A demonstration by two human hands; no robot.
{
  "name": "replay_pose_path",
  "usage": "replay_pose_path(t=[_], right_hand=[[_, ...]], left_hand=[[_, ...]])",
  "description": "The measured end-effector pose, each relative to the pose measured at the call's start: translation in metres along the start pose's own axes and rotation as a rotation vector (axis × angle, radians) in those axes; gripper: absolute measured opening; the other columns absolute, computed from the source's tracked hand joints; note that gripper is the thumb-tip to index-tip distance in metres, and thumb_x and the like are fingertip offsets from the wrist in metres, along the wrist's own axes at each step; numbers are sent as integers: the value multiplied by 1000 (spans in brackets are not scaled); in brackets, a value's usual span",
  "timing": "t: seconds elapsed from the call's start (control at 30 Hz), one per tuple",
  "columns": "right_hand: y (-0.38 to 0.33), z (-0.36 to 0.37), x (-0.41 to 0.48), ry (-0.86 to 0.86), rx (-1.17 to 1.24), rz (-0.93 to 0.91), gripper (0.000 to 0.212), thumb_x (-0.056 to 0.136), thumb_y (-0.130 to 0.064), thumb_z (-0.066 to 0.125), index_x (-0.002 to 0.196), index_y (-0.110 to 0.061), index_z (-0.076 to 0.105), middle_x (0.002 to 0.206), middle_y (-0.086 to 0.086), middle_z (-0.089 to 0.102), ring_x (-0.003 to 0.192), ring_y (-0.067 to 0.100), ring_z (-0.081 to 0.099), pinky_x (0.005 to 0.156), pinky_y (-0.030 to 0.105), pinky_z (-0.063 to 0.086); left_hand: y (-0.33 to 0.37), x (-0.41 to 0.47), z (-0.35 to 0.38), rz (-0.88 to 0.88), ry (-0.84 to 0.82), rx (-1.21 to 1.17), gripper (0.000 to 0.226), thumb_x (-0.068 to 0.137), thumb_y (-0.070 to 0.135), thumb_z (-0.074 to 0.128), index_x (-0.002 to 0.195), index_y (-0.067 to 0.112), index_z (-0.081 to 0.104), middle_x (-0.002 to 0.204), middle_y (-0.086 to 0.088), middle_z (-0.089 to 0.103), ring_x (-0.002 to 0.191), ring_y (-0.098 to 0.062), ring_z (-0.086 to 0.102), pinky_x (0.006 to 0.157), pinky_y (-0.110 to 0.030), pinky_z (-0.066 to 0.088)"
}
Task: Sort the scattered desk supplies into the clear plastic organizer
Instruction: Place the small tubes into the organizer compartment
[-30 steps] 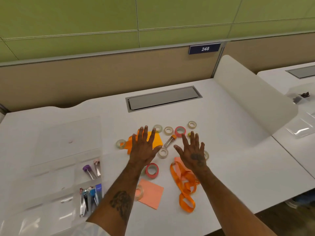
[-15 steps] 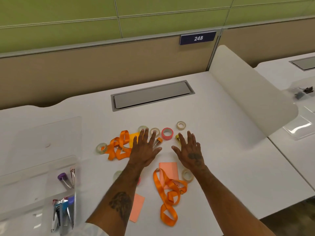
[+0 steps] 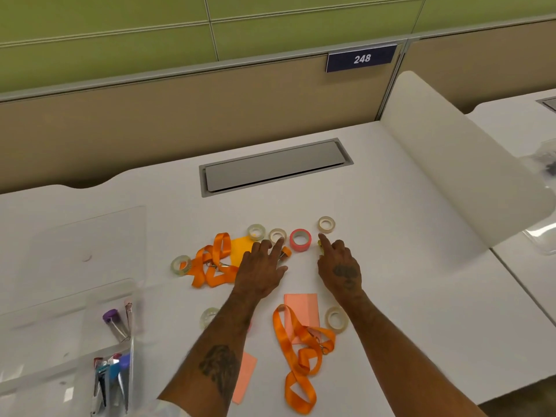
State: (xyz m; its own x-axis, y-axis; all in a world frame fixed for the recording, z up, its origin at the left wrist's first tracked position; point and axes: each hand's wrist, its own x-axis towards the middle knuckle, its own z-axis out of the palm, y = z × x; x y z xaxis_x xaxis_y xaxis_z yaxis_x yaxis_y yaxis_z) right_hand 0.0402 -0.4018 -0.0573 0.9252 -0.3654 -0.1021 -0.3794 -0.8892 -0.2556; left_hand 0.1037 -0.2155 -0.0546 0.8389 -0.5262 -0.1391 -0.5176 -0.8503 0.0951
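The clear plastic organizer [image 3: 132, 299] sits at the left front and holds a purple clip [image 3: 110, 316] and several coloured clips [image 3: 111, 375]. Scattered on the desk are a pink tape roll [image 3: 300, 239], beige tape rolls [image 3: 326, 224] [image 3: 336, 319], clear tape rolls [image 3: 256, 231] [image 3: 181, 264], two orange lanyards [image 3: 210, 267] [image 3: 301, 359], an orange note [image 3: 242, 247] and pink notes [image 3: 302, 308]. My left hand [image 3: 261, 270] lies palm down, fingertips touching a beige roll [image 3: 275, 234]. My right hand [image 3: 338, 267] curls its fingers over a small yellow item [image 3: 320, 244].
The organizer's clear lid [image 3: 90, 236] lies behind it on the white desk [image 3: 406, 281]. A grey cable hatch [image 3: 275, 167] is set in the desk further back. A white divider [image 3: 451, 164] stands at the right, with another clear box [image 3: 541, 236] beyond it.
Both hands slid forward toward the row of tape rolls. The right hand's fingers curled down onto the yellow item; the left hand's fingers drew together. The camera shifted.
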Motion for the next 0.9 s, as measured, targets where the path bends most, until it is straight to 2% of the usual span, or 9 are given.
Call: replay_pose_path(t=[0.17,0.37,0.5,0.57,0.7,0.8,0.9], right_hand=[[0,-12,-4,84,54,15,53,96,-27,47,146,-21,33,120,8,53,92,22,58,76,32,54],[1,-26,-14,183,78,7,46,93,-25,52,137,-16,46,112,10,58,80,25,60,67,33,53],[-2,-32,-20,258,100,-16,43,91,-24,57,132,-12,51,104,12,61,73,26,61,62,35,54],[-7,-36,-23,282,110,-25,43,91,-26,57,131,-11,52,103,12,61,75,27,61,63,36,55],[-26,-40,-30,322,148,-82,46,90,-25,60,131,-9,51,107,15,62,80,29,63,65,39,56],[-49,-41,-36,324,216,-137,45,88,-23,61,131,-11,51,115,15,61,87,32,65,70,41,57],[-79,-41,-45,308,271,-184,45,88,-22,61,131,-16,50,118,12,57,91,32,65,73,42,57]], left_hand=[[5,4,4,-29,-48,-9,69,95,45,48,152,23,18,134,-10,46,117,-28,49,85,-38,47],[9,4,5,-16,-43,36,55,98,33,47,147,22,25,128,-9,53,112,-27,55,79,-36,49],[12,2,-3,-13,12,-10,57,101,30,40,153,27,15,126,-11,52,102,-26,58,73,-36,49],[13,-2,-13,-25,53,-74,58,102,30,38,154,31,11,127,-12,51,94,-24,61,65,-32,48],[4,-15,-35,-58,107,-218,53,102,29,42,151,30,21,130,-11,52,85,-23,63,56,-28,41],[-15,-34,-51,-80,175,-319,50,99,27,48,145,24,28,123,-10,55,78,-26,62,57,-34,47],[-41,-56,-63,-120,243,-397,42,95,27,54,132,22,35,116,-8,58,86,-32,62,63,-38,48]])
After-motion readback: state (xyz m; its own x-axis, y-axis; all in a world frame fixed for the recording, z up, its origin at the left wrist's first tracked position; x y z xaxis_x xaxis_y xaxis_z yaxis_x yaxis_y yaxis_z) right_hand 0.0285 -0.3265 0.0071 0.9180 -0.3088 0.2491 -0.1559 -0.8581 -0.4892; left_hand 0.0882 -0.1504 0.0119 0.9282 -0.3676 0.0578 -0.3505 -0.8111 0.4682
